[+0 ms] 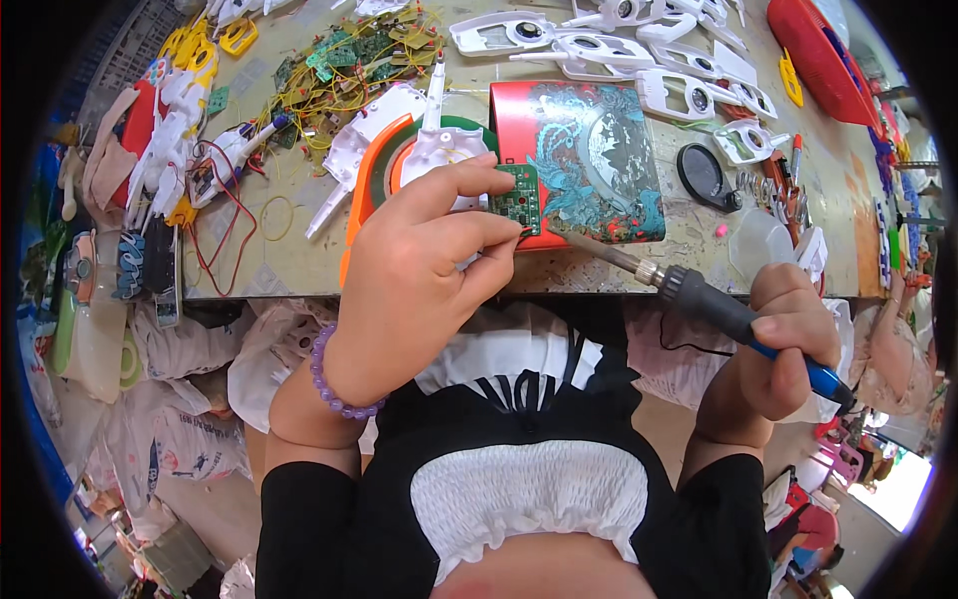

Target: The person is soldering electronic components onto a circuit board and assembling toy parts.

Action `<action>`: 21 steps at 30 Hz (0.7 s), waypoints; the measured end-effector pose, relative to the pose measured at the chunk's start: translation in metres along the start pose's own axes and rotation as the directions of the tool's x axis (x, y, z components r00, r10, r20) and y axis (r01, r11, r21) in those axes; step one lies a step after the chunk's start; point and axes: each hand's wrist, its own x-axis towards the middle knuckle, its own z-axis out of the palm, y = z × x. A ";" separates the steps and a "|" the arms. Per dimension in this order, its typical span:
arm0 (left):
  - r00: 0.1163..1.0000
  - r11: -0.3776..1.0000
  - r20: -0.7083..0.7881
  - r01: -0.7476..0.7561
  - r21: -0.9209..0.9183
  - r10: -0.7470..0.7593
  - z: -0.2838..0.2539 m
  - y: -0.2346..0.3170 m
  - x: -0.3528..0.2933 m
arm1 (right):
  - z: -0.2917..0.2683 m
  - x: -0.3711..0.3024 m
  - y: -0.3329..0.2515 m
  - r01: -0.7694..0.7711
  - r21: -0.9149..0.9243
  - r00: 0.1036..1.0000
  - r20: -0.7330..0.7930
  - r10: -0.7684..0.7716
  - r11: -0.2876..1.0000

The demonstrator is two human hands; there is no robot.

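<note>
My left hand (429,240) is closed at the edge of a small green circuit board (520,200), its fingertips on the board's left side and lower corner. A speck of red shows at those fingertips; I cannot make out what it is. In my closed right hand (788,344) is a soldering iron (709,304) with a dark and blue handle. The iron's tip points left and sits just right of the board, apart from it as far as I can see. Under the board lies a curved red tin (599,165) with a teal pattern. A white plastic housing (439,148) rests behind my left hand.
Tangled circuit boards with yellow wires (349,65) lie at the back. White plastic shells (599,50) spread along the far right, near a round black-rimmed part (705,175) and a red basket (823,60). An orange ring-shaped piece (364,200) borders the tin. Red wires (235,215) trail at left.
</note>
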 end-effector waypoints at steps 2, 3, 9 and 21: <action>1.000 1.000 -0.006 0.000 0.004 0.000 0.000 0.001 0.000 | -0.003 0.002 0.002 0.033 -0.013 0.997 0.070 -0.032 0.999; 1.000 1.000 -0.004 -0.005 0.006 0.005 0.000 0.001 0.000 | -0.004 0.002 0.003 0.067 -0.023 0.988 0.140 -0.063 0.998; 0.999 0.998 0.004 -0.053 0.033 0.053 0.002 0.001 0.004 | -0.004 0.004 0.004 0.057 -0.037 0.987 0.155 -0.050 0.998; 1.000 0.998 0.018 -0.023 0.058 0.022 -0.001 0.004 0.001 | 0.001 0.005 0.002 -0.003 -0.014 0.994 0.110 0.004 1.000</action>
